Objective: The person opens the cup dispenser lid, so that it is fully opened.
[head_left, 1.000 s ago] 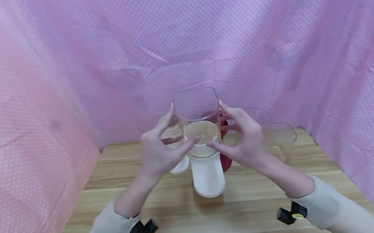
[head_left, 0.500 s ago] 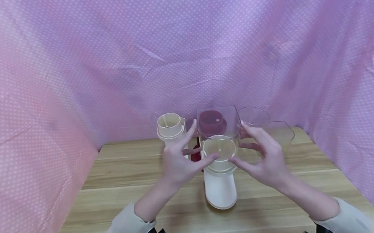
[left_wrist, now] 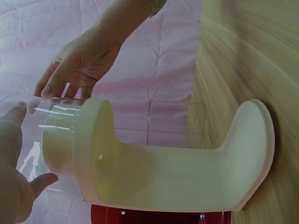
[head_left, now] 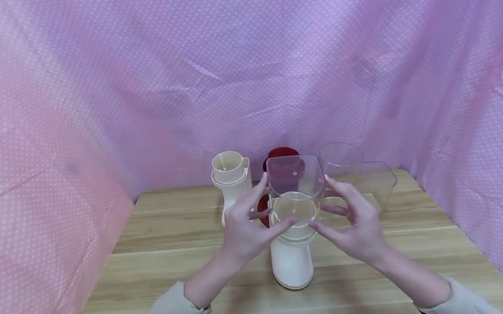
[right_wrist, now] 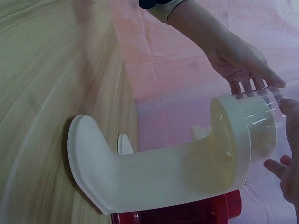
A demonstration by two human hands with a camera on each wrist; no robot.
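Observation:
Both hands hold a clear container [head_left: 295, 170] by its opposite sides over the top of a white stand [head_left: 293, 266]. My left hand [head_left: 250, 224] spreads its thumb and fingers round the container's left side, and my right hand [head_left: 356, 220] does the same on the right. In the left wrist view the container's lower end surrounds the stand's round collar [left_wrist: 58, 144]. The stand is upright, its foot [right_wrist: 88, 161] on the table. Just behind it is a dark red stand [head_left: 282, 152], partly hidden by the container.
Another white stand [head_left: 236, 184] stands at the back left of the wooden table [head_left: 172, 238]. At the back right are two more clear containers, a round one [head_left: 340, 153] and a squarish one [head_left: 378, 173]. Pink dotted cloth [head_left: 242, 75] surrounds the table.
Both hands, the container and the white stand have shifted right and nearer to me. The other white stand and the red stand show more fully now.

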